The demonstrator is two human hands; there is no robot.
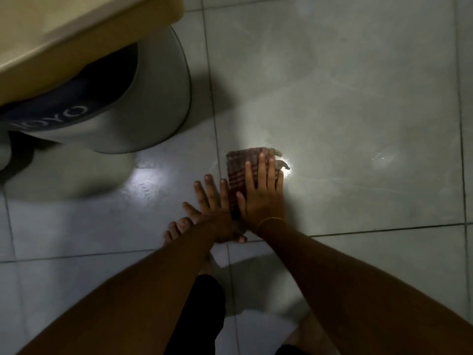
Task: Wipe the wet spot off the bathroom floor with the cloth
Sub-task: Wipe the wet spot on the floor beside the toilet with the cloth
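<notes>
A reddish checked cloth (239, 166) lies flat on the pale tiled floor (358, 98). My right hand (261, 193), with a thin gold bangle at the wrist, presses on top of the cloth with its fingers spread. My left hand (212, 203) rests flat on the floor just left of the cloth, fingers apart, touching its lower left edge. A shiny wet patch (286, 169) glints right beside the cloth's right edge. Faint streaks spread across the tiles further right.
A grey round bucket or bin (153, 93) with a dark blue band stands at the upper left, under a beige ledge (76, 29). My bare foot (176, 229) is on the floor just below my left hand. Dark grout lines cross the floor.
</notes>
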